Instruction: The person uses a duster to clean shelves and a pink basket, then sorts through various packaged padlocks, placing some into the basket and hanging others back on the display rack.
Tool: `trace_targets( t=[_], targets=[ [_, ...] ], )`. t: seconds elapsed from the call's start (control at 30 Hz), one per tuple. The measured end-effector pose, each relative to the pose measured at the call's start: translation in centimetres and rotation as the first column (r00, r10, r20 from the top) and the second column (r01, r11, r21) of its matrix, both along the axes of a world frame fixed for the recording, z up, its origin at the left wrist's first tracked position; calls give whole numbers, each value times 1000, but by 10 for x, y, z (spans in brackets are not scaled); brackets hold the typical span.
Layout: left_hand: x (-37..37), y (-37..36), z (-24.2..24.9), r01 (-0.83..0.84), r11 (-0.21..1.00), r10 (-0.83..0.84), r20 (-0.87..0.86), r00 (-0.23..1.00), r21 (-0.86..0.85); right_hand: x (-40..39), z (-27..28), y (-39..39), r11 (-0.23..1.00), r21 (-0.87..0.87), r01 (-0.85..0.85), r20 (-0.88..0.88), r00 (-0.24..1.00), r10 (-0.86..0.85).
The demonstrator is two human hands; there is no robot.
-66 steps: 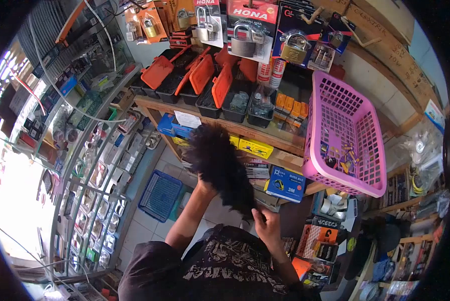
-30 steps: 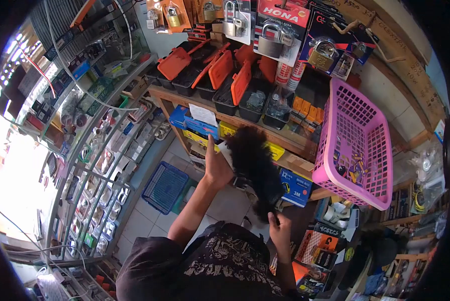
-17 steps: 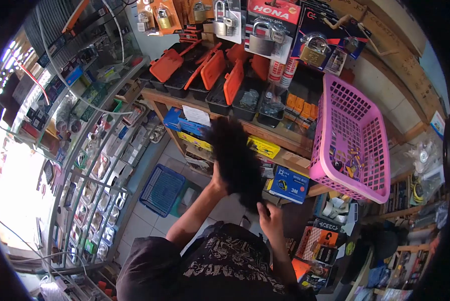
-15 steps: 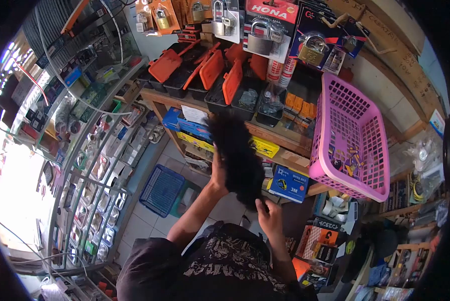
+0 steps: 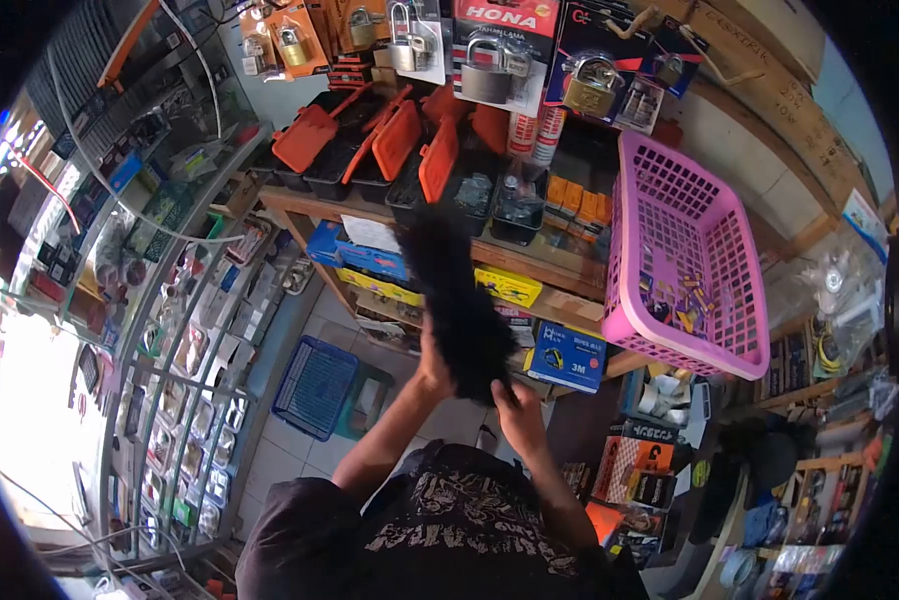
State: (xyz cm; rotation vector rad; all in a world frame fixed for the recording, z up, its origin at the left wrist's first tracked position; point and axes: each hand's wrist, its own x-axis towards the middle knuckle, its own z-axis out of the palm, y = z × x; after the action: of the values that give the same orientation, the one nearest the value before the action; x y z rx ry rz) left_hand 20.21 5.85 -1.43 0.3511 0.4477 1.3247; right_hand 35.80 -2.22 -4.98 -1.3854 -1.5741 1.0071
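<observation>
A fluffy black duster (image 5: 456, 300) slants across the middle of the view, its far end close to the front of the shelf. My right hand (image 5: 518, 408) is closed round its near end, thumb lying along the handle. At the left side of the fluff, my left hand (image 5: 433, 368) holds the duster partway up; most of its fingers are hidden behind the bristles. Beyond the duster's tip stand black bins with orange flaps (image 5: 438, 160) and a black bin of small bagged items (image 5: 518, 205).
A pink basket (image 5: 684, 350) with small packets sits on the shelf at right. Packaged padlocks (image 5: 487, 75) hang above. Below the shelf is a blue 3M box (image 5: 566, 357). A blue basket (image 5: 316, 388) stands on the tiled floor, beside the glass display case (image 5: 184, 375) at left.
The duster has swung slightly left and looks narrower now, both hands still on it. My right hand has shifted a little left and up. The whole view has moved slightly.
</observation>
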Motion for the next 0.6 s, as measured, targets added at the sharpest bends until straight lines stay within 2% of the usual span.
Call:
trace_targets(
  t=[0.03,0.07,0.1,0.17,0.23,0.27,0.3,0.33,0.37,0.4,0.43,0.47,0.5,0.53,0.57,0.6],
  targets=[
    [-11,5,7,8,1000,-8,44,999,7,-1,-8,0,997,-69,-20,-92,996,14],
    [-23,9,17,3,1000,-4,46,999,9,7,-53,-12,999,29,-39,23,999,38],
    [-37,14,29,-12,1000,15,84,996,-28,9,-51,-24,998,32,-49,25,999,48],
    [-53,16,28,-48,997,56,124,991,-65,13,-32,-40,941,-313,-129,-213,975,63],
    [-58,17,29,36,999,-36,117,992,5,14,-45,-39,935,-326,-138,-215,974,68],
    [-38,12,26,-54,998,59,210,976,-25,14,-50,-42,932,-339,-128,-217,975,55],
    [-22,5,1,-41,999,46,208,977,-30,12,-46,-38,932,-343,-116,-219,975,41],
    [-8,-3,-39,104,988,-140,368,919,116,7,-37,-24,935,-338,-109,-227,973,31],
    [1,-7,-61,218,935,-334,490,805,279,4,-26,-13,938,-332,-100,-235,972,21],
    [7,-11,-49,235,931,-349,491,799,280,2,-13,-8,940,-332,-83,-235,972,3],
    [13,-20,-25,149,978,-171,150,974,148,-1,4,-5,895,-429,-125,-384,922,-55],
    [16,-24,-11,11,998,5,-238,971,65,-2,12,-5,840,-509,-188,-519,846,-125],
    [9,-18,-8,18,998,-2,-241,971,65,-1,6,-8,841,-509,-183,-520,844,-131],
    [-6,-5,-2,150,980,-149,-19,989,129,1,-7,-14,885,-442,-146,-422,905,-61],
    [-19,5,3,252,942,-296,195,935,222,4,-20,-20,922,-366,-125,-307,952,7],
    [-28,10,4,240,944,-286,198,938,226,7,-33,-29,922,-363,-135,-302,953,20]
  ],
)
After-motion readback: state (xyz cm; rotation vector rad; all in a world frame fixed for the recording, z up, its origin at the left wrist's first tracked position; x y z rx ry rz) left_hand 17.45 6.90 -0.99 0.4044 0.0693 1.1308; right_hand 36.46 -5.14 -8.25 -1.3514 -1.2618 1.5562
